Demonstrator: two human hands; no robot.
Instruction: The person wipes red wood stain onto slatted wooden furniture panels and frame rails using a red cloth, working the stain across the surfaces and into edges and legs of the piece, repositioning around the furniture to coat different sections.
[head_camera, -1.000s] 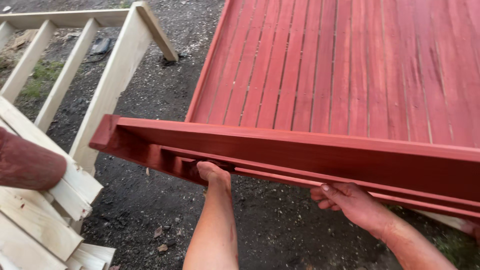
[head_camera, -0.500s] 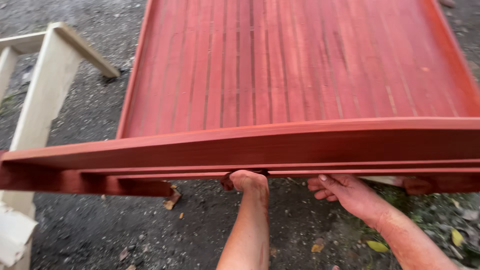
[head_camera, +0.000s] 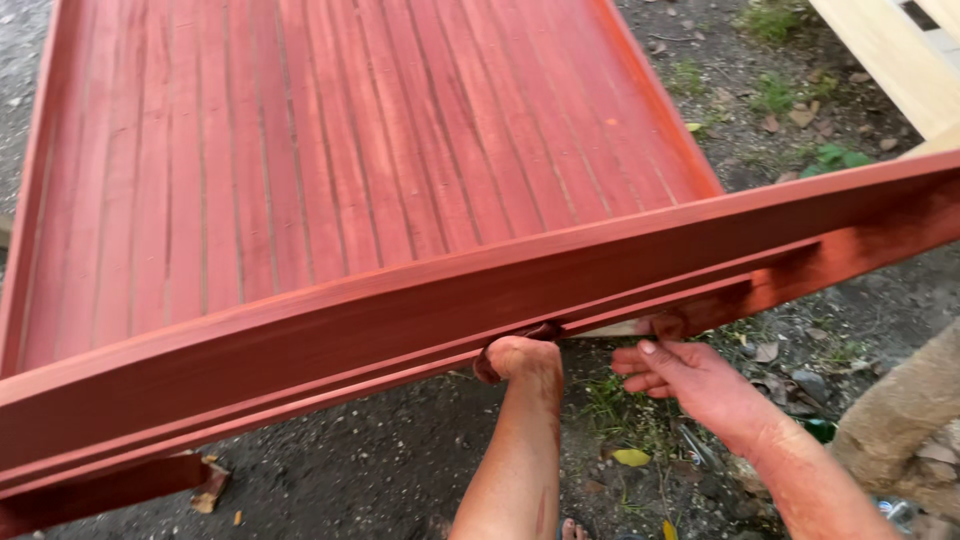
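A large red-stained wooden panel (head_camera: 300, 160) of narrow slats with a raised frame fills most of the head view. Its thick near rail (head_camera: 420, 310) runs across the picture, sloping up to the right. My left hand (head_camera: 520, 358) reaches under this rail, fingers curled up behind its lower edge and gripping it. My right hand (head_camera: 690, 385) is just to the right, fingers bent and touching the underside of the same rail; the fingertips are stained red. Whether the right hand holds anything is hidden by the rail.
Dark gravel ground (head_camera: 380, 470) with scattered leaves and weeds lies below. Pale unpainted timber (head_camera: 900, 50) sits at the top right. A rough brownish mass (head_camera: 900, 420) stands at the right edge. A wood scrap (head_camera: 210, 490) lies near the lower left.
The view has swung right: the pale wooden frame on the left has left the picture and the red panel now tilts up to the right. Both hands stay under the near rail.
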